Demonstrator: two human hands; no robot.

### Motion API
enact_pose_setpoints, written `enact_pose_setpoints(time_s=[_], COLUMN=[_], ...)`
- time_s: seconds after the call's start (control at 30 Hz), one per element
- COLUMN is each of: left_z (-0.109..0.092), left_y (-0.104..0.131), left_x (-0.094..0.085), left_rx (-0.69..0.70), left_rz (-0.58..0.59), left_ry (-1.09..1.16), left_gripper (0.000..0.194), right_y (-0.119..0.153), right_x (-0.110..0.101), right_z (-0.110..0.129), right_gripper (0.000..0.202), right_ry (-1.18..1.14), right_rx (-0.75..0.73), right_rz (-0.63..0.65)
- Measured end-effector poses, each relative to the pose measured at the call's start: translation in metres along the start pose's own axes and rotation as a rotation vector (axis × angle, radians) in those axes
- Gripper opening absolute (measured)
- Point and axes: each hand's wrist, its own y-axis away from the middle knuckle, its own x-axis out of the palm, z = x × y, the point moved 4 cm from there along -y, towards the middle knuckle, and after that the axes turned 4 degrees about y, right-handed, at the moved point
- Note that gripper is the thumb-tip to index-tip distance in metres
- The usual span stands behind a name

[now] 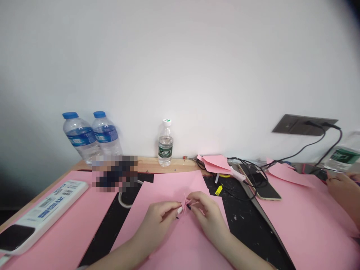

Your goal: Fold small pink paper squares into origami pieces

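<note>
Between my two hands is a small folded piece of pink paper (183, 203), held just above a large pink sheet (165, 187) on the table. My left hand (161, 215) pinches its left side between thumb and fingers. From the right, my right hand (206, 212) pinches the other side, fingers curled. Small dark spots show at the fingertips of both hands; I cannot tell what they are. The exact shape of the folded paper is partly hidden by my fingers.
A water bottle (165, 146) stands by the wall, two larger bottles (105, 135) at left. A white box (47, 213) lies on pink paper. Right are cables (250, 176), a phone (261, 183), pink scraps (215, 164) and another person's hand (344, 191). Black mat (247, 228) shows between sheets.
</note>
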Motion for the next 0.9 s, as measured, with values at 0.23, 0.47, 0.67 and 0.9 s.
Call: enact_pose_setpoints(time_s=[0.23,0.47,0.67,0.9], left_z=[-0.0054,-0.0103,-0.0095,-0.0081], left_y=[0.0005,-0.001,0.0006,0.0002], left_x=[0.0043,0.0054,0.0065,0.0065], left_rx=[0.037,0.122,0.125,0.132], left_rz=[0.035,0.059,0.055,0.039], left_ry=[0.053,0.016,-0.054,-0.079], left_gripper=[0.014,0.013,0.015,0.016], right_y=[-0.0009,0.0002,-0.0002,-0.0006], right_x=[0.0044,0.0068,0.0103,0.0087], right_z=[-0.0065,-0.0062,-0.0054,-0.0032], right_gripper=[0.017,0.028,0.03,0.017], right_ry=[-0.215,-0.209,-0.28,-0.307], right_rx=[0.121,0.162,0.251,0.273], right_rz=[-0.034,0.029,0.023,-0.029])
